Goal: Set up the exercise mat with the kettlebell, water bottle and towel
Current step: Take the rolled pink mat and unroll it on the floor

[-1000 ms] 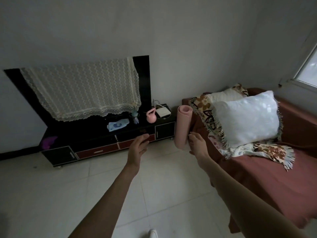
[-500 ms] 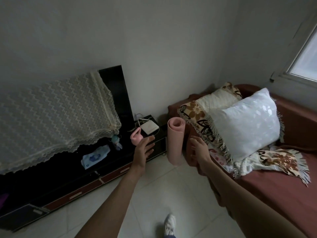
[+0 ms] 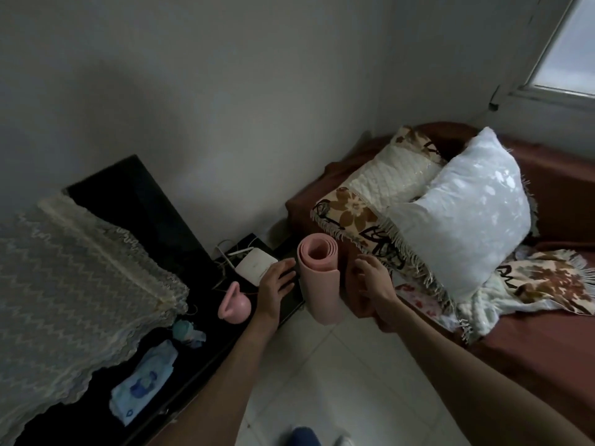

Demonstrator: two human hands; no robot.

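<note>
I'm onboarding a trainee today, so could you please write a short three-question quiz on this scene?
1. True or false: the pink exercise mat lies unrolled on the floor.
2. Where is the pink kettlebell? A) on the sofa B) on the dark TV stand C) on the floor
3. Which hand is nearer the white router?

Key:
1. False; it stands rolled up.
2. B
3. The left hand; the right hand is on the mat's sofa side.
</note>
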